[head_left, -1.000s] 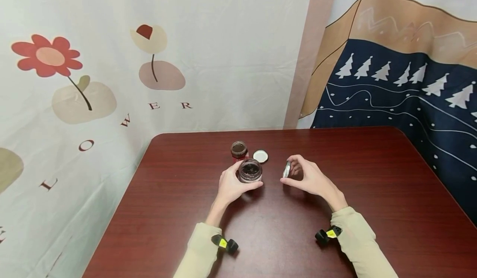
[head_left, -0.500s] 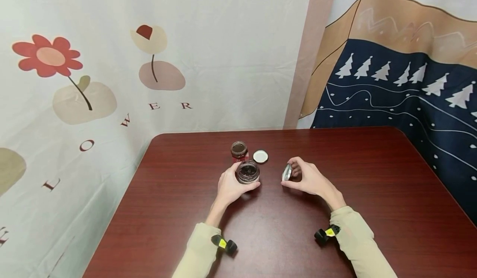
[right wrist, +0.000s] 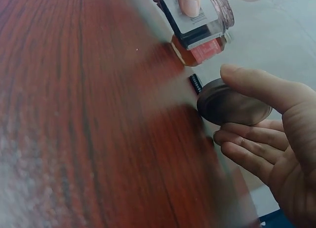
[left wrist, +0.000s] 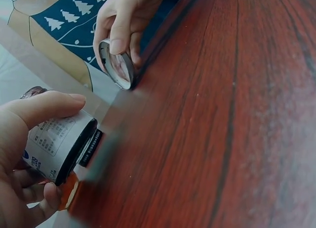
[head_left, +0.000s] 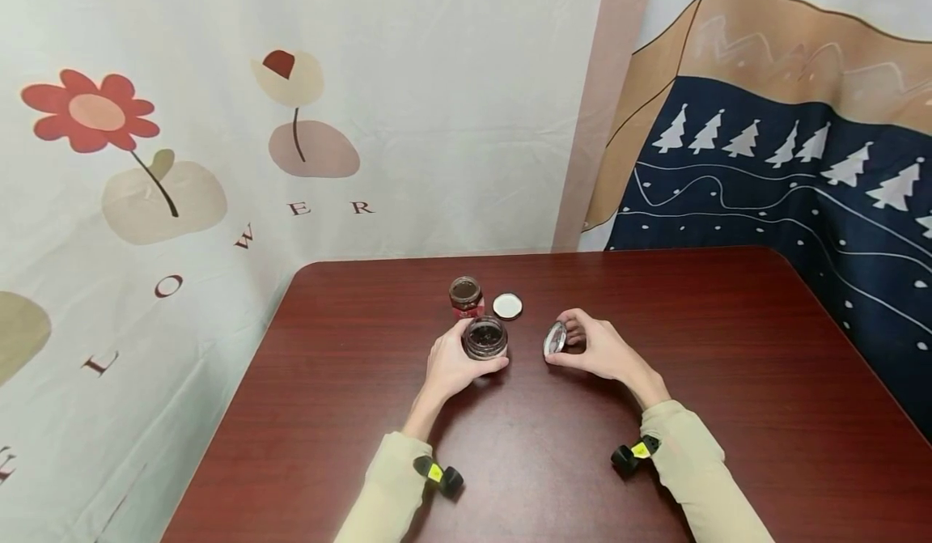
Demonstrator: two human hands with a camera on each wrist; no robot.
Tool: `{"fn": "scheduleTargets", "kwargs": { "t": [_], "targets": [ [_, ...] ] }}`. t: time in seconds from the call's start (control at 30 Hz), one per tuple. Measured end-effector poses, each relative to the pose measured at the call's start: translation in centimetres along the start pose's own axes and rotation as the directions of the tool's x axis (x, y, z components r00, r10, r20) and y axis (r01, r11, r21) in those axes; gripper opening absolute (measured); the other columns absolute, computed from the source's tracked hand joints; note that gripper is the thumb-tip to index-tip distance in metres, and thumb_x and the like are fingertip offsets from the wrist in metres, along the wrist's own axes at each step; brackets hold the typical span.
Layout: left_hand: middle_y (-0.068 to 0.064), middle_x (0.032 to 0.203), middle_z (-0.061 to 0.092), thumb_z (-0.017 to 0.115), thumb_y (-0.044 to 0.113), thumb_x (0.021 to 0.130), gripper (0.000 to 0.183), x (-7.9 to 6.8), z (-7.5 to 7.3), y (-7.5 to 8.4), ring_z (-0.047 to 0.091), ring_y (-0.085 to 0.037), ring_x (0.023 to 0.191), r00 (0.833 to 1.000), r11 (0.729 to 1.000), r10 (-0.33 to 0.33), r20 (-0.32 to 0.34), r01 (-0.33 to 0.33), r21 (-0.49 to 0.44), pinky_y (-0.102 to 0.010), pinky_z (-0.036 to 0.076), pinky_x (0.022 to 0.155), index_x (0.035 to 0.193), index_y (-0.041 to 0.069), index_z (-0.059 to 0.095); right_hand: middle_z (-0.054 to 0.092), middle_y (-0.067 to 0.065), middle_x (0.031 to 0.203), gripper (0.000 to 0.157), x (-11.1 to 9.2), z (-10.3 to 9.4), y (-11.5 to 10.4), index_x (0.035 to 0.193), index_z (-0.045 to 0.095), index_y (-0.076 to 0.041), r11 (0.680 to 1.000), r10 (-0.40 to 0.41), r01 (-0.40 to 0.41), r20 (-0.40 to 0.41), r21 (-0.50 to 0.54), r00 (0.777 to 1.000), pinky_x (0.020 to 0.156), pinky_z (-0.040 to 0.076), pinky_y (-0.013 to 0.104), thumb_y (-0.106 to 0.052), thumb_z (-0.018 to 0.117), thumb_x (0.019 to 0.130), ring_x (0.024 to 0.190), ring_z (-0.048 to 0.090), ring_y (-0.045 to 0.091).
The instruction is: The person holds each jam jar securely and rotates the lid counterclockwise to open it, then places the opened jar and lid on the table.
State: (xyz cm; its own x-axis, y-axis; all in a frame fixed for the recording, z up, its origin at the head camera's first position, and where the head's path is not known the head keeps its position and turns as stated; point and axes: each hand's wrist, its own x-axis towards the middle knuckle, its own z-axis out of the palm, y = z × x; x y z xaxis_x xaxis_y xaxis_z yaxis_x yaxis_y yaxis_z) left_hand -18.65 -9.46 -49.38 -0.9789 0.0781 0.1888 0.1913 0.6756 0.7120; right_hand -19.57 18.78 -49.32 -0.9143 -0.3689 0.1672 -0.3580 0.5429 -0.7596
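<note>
My left hand (head_left: 450, 362) grips an uncapped glass jar (head_left: 485, 341) of dark contents, thumb and fingers around its sides. A white printed label shows on that jar (left wrist: 52, 139) in the left wrist view, where it looks lifted off the table. To its right, my right hand (head_left: 604, 350) pinches a round metal lid (head_left: 555, 339) by the rim, tilted on edge. The inner side of the lid (left wrist: 116, 65) faces the jar in the left wrist view. Its dark outer side fills the lid (right wrist: 232, 103) in the right wrist view. A gap separates lid and jar.
Just behind the held jar stands a second open jar (head_left: 466, 292) with a red label. A white round lid (head_left: 507, 307) lies flat beside it on the dark red wooden table (head_left: 349, 397). Printed cloth (head_left: 451, 106) hangs behind the table.
My right hand has shifted slightly left with the lid, whose inner face has turned more into view. The held jar has moved slightly left since the earliest frame.
</note>
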Motion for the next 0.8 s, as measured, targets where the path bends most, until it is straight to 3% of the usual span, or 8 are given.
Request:
{"fn": "scheduleTargets", "kwargs": {
  "t": [0.23, 0.8],
  "targets": [
    [-0.004, 0.11, 0.073, 0.092, 0.046, 0.061, 0.075, 0.07, 0.32, -0.26, 0.068, -0.031, 0.103, 1.0, 1.0, -0.004, 0.014, 0.004, -0.019, -0.049, 0.052, 0.085, 0.123, 0.013, 0.065, 0.068, 0.0, 0.1, 0.062, 0.28, 0.31, -0.02, 0.123, 0.057, -0.006, 1.0, 0.003, -0.003, 0.002, -0.004, 1.0, 0.085, 0.056, 0.038, -0.033, 0.089, 0.078, 0.093, 0.069, 0.016],
    [-0.006, 0.113, 0.072, 0.093, 0.043, 0.062, 0.077, 0.03, 0.71, -0.34, 0.067, -0.03, 0.105, 0.999, 1.0, 0.004, 0.035, -0.003, -0.027, -0.049, 0.052, 0.085, 0.126, 0.011, 0.064, 0.059, -0.001, 0.099, 0.061, 0.7, 0.89, -0.74, 0.119, 0.062, -0.004, 0.984, -0.025, 0.036, 0.063, -0.177, 0.998, 0.077, 0.048, 0.034, -0.04, 0.087, 0.077, 0.088, 0.055, 0.014]
  ]
}}
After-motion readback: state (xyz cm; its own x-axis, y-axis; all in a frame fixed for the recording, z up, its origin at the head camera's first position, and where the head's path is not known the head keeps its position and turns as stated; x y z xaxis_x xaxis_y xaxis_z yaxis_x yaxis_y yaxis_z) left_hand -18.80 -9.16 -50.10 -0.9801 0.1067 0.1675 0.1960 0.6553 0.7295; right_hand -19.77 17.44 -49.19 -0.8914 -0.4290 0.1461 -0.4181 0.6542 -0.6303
